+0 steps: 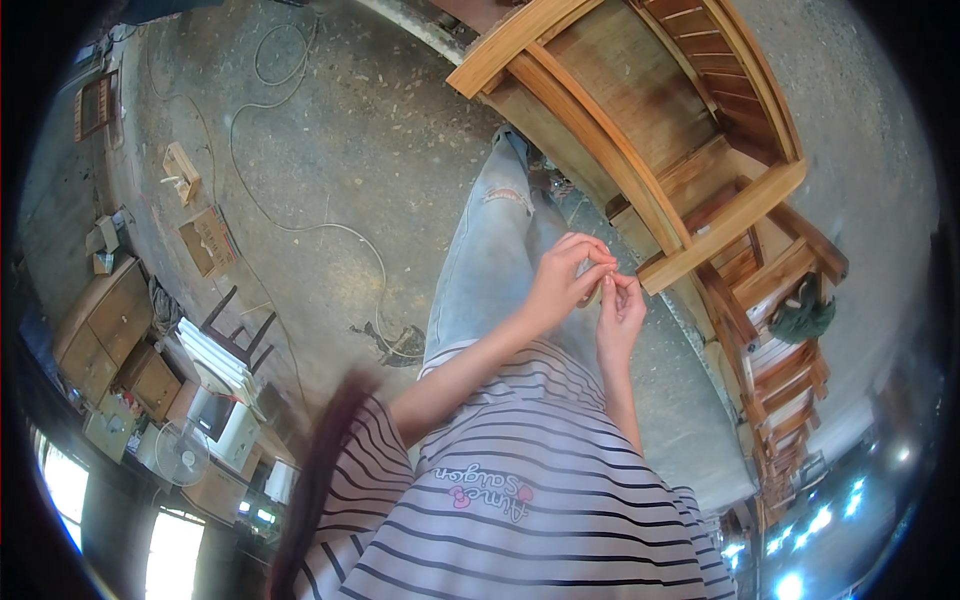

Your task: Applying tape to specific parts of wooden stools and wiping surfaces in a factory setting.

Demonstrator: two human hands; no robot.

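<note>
In front of my waist, my left hand (566, 276) and my right hand (622, 311) meet with thumbs and fingertips pinched together. Between the fingers shows a little of something thin and tan; it is too small to name, and the fingers hide most of it. Just to the right of the hands is the corner of a wooden furniture frame (725, 225), with an orange-brown finish, curved rails and a slatted side. Neither hand visibly touches this frame.
More slatted wooden furniture (785, 385) stands at the right, with a dark green cloth (803, 308) on it. A hose or cable (335, 228) winds over the concrete floor. An open cardboard box (208, 243), a fan (181, 452) and a cabinet (100, 320) are at the left.
</note>
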